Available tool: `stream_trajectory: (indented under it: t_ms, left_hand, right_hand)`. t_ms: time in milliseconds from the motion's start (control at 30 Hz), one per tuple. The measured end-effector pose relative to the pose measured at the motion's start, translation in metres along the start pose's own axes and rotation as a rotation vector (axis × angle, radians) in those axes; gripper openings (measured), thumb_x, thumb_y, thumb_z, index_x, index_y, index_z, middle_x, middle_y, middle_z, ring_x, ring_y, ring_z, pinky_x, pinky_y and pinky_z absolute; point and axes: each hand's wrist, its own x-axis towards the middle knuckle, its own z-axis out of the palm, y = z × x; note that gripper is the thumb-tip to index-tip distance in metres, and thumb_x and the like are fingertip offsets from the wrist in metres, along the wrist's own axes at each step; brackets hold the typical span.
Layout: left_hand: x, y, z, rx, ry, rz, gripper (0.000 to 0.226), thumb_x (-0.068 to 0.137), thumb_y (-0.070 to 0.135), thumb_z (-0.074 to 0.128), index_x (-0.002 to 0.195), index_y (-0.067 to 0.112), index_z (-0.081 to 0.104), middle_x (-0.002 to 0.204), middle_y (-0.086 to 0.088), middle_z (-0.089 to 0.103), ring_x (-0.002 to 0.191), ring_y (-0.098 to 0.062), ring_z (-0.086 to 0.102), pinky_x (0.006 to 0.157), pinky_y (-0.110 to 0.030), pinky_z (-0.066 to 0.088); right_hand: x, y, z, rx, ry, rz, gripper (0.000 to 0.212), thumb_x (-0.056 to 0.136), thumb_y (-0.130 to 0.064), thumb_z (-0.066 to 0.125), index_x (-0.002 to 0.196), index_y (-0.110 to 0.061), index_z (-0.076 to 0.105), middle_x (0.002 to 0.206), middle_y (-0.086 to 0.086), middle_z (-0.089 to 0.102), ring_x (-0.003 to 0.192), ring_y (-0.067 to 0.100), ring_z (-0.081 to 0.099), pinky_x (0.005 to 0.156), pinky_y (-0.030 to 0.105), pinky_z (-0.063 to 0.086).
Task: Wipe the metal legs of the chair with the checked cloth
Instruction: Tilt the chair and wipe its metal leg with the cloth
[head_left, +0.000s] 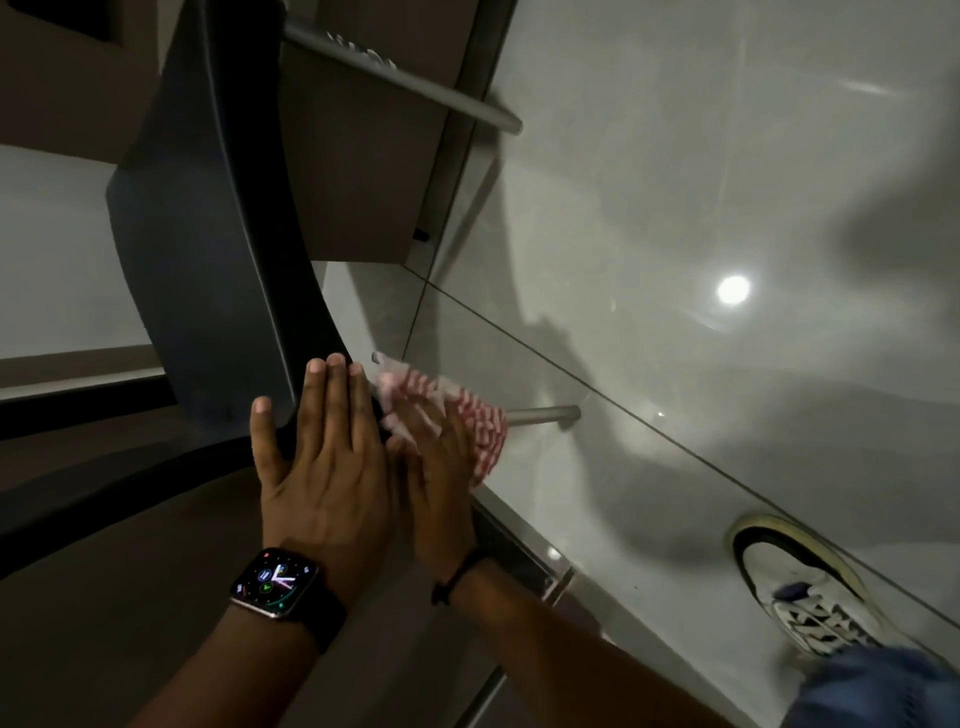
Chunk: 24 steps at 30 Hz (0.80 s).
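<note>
Cloth (467, 415), checked red and white, is being clamped around the near metal leg (545, 414) by the right hand (441, 467), while the left hand (327, 467) is lying flat and open, bracing the dark chair seat (208, 260); wrapping fully and sliding toward the foot would be covering all sides.

The left hand (322, 467) is flat and open, its fingers (337, 405) straight and close together, thumb spread to the side, a watch (278, 584) on its wrist. Just to its right, the blurred right hand (441, 478) is closed around the cloth (467, 421), a dark band (457, 571) on its wrist. Both forearms are bare.
</note>
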Motion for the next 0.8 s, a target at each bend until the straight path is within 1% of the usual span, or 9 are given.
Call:
stream_trajectory:
  t_ms: [67, 133, 267, 367, 467, 533, 633, 733, 800]
  left_hand:
    - [0.0, -0.003, 0.003, -0.016, -0.008, -0.004, 0.069, 0.105, 0.044, 0.011, 0.164, 0.007, 0.008, 0.174, -0.01, 0.009, 0.162, -0.023, -0.003, 0.126, -0.053, -0.016]
    - [0.001, -0.005, 0.004, -0.035, 0.003, -0.009, 0.068, 0.106, 0.044, 0.013, 0.163, 0.007, 0.015, 0.173, -0.01, 0.015, 0.162, -0.022, 0.003, 0.127, -0.05, -0.016]
    - [0.003, -0.005, 0.001, -0.102, 0.023, -0.009, 0.066, 0.107, 0.043, 0.019, 0.161, 0.006, 0.023, 0.171, -0.012, 0.023, 0.161, -0.025, 0.006, 0.128, -0.049, -0.01]
    - [0.002, -0.005, -0.005, -0.113, 0.028, 0.021, 0.066, 0.106, 0.043, 0.026, 0.159, 0.005, 0.028, 0.168, -0.015, 0.03, 0.16, -0.028, 0.013, 0.129, -0.051, -0.006]
    - [0.005, -0.004, -0.009, -0.065, 0.006, 0.119, 0.065, 0.107, 0.042, 0.026, 0.16, 0.004, 0.026, 0.168, -0.018, 0.029, 0.159, -0.032, 0.017, 0.13, -0.055, 0.0]
    - [0.012, -0.007, -0.011, -0.036, -0.006, 0.165, 0.063, 0.109, 0.037, 0.03, 0.161, 0.003, 0.021, 0.169, -0.02, 0.024, 0.16, -0.035, 0.014, 0.13, -0.056, 0.005]
    - [0.026, -0.013, -0.016, 0.021, -0.041, 0.194, 0.071, 0.105, 0.041, 0.034, 0.16, 0.0, 0.018, 0.169, -0.023, 0.021, 0.16, -0.038, 0.013, 0.13, -0.056, 0.005]
    - [0.032, -0.02, -0.016, 0.094, -0.069, 0.228, 0.072, 0.105, 0.044, 0.021, 0.161, -0.001, 0.011, 0.171, -0.023, 0.016, 0.16, -0.038, 0.008, 0.13, -0.054, 0.0]
    - [0.031, -0.021, -0.015, 0.153, -0.087, 0.257, 0.07, 0.106, 0.041, 0.004, 0.161, -0.002, 0.003, 0.172, -0.024, 0.01, 0.161, -0.038, 0.003, 0.13, -0.052, -0.005]
  right_hand:
    - [0.004, 0.013, 0.007, -0.075, 0.02, 0.034, 0.045, 0.118, -0.049, 0.029, 0.161, -0.064, 0.027, 0.174, -0.018, 0.037, 0.171, 0.004, 0.015, 0.141, 0.058, 0.016]
    - [0.014, 0.047, -0.013, -0.167, 0.058, 0.138, 0.044, 0.117, -0.052, 0.023, 0.157, -0.053, 0.042, 0.168, -0.008, 0.043, 0.169, -0.004, 0.007, 0.139, 0.065, 0.012]
    - [0.058, 0.082, -0.073, -0.117, 0.009, 0.563, 0.048, 0.119, -0.041, 0.028, 0.146, -0.031, 0.065, 0.142, 0.003, 0.072, 0.145, 0.026, 0.059, 0.128, 0.061, 0.04]
    - [0.044, 0.057, -0.055, -0.244, 0.049, 0.303, 0.037, 0.119, -0.041, 0.035, 0.124, -0.035, 0.072, 0.111, -0.009, 0.069, 0.113, 0.008, 0.061, 0.108, 0.059, 0.053]
    - [0.014, 0.028, -0.019, -0.149, -0.009, 0.032, 0.044, 0.119, -0.051, 0.025, 0.161, -0.054, 0.039, 0.165, -0.028, 0.049, 0.154, 0.012, 0.05, 0.133, 0.053, 0.035]
    - [0.018, 0.023, -0.014, -0.158, -0.047, -0.015, 0.048, 0.119, -0.053, 0.022, 0.167, -0.054, 0.024, 0.174, -0.038, 0.028, 0.163, 0.015, 0.042, 0.139, 0.043, 0.021]
    - [0.029, 0.045, -0.03, -0.272, -0.041, -0.048, 0.052, 0.118, -0.056, 0.02, 0.156, -0.039, 0.051, 0.158, -0.015, 0.058, 0.15, 0.017, 0.053, 0.141, 0.032, 0.008]
    - [0.05, 0.067, -0.054, -0.252, -0.017, 0.305, 0.065, 0.112, -0.06, 0.021, 0.121, -0.023, 0.073, 0.12, 0.001, 0.077, 0.122, 0.024, 0.07, 0.128, 0.057, 0.04]
    - [0.056, 0.066, -0.064, -0.214, 0.001, 0.427, 0.067, 0.112, -0.058, 0.021, 0.122, -0.023, 0.076, 0.117, 0.001, 0.081, 0.118, 0.024, 0.074, 0.121, 0.058, 0.048]
